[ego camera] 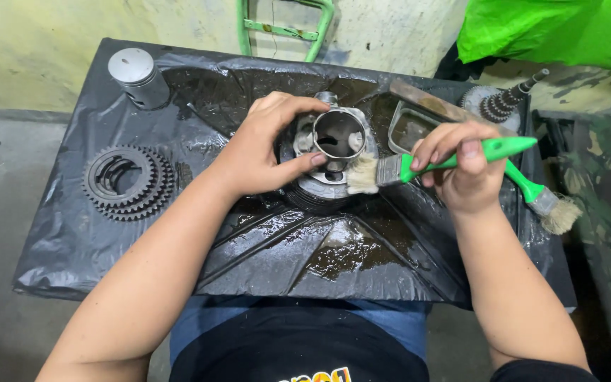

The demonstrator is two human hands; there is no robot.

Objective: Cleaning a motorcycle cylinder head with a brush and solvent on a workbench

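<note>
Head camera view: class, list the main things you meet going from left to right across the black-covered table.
Stacked gears → piston → left hand → engine cylinder → flat brush bristles → right hand → round brush.

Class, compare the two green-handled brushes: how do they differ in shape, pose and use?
The flat brush has a wide, flat head; the round brush has a tufted round head. The flat brush is gripped in the right hand, bristles against the cylinder; the round brush lies unheld on the black sheet. Both have green handles and pale bristles.
</note>
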